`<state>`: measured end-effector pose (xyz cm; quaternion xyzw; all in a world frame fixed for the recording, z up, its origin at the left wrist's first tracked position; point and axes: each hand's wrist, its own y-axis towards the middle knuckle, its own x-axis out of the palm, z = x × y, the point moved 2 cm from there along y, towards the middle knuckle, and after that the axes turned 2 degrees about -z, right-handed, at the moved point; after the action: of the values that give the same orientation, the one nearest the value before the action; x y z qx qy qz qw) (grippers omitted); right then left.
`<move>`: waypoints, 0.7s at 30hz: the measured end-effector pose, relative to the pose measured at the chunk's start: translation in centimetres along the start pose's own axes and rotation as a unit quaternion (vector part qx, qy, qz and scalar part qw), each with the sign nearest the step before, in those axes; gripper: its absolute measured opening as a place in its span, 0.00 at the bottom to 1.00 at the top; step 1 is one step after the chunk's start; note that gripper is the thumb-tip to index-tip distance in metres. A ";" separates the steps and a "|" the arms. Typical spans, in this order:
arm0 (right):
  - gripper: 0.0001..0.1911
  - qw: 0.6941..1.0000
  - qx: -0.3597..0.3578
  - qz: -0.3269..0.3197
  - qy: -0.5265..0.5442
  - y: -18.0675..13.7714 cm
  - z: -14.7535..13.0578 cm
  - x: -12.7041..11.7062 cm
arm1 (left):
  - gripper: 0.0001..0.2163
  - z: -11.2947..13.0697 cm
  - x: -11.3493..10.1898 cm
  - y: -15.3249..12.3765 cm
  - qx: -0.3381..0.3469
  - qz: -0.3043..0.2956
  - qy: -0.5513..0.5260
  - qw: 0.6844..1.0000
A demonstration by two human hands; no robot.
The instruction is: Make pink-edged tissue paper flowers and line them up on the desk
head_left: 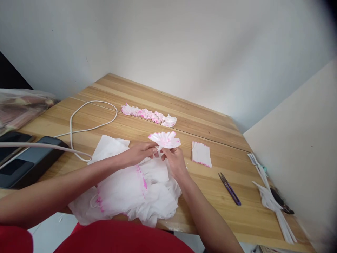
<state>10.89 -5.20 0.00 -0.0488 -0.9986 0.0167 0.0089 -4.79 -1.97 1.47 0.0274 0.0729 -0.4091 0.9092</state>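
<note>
My left hand point(142, 151) and my right hand point(174, 161) meet above the wooden table point(163, 105). Both pinch the base of a fanned white tissue flower with pink-edged petals point(164, 139), held up just above the table. Beneath my hands lies a loose pile of white tissue sheets with pink edges point(131, 189). A folded pleated tissue piece with a pink edge point(201, 154) lies to the right of my right hand.
A row of finished pink-and-white tissue flowers point(149, 114) lies farther back. Purple-handled thread snips point(230, 188) lie at the right. White strips point(271, 200) sit by the right wall. A white cable point(79, 130) loops at left beside a dark device point(28, 161).
</note>
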 end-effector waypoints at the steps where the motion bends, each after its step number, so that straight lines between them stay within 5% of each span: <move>1: 0.14 1.000 -0.010 0.008 -0.016 0.1 0.0 -0.2 | 0.16 0.0 0.0 0.0 0.012 0.006 0.030 0.999; 6: 0.10 0.996 -0.031 0.015 -0.078 -0.1 -0.1 -0.1 | 0.18 -0.6 1.6 0.8 0.035 -0.004 0.036 0.999; 12: 0.08 0.990 -0.032 0.046 -0.132 -0.5 -0.6 0.0 | 0.16 0.1 3.4 1.9 -0.024 0.041 -0.223 0.974; 21: 0.12 0.981 -0.070 0.022 -0.180 -0.8 -0.7 -0.6 | 0.14 -0.3 2.6 2.1 -0.014 0.090 -0.336 0.938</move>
<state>11.39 -6.01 0.71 -0.0673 -0.9813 -0.0442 -0.1751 -1.55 -2.44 0.74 -0.1183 -0.2336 -0.3102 0.9139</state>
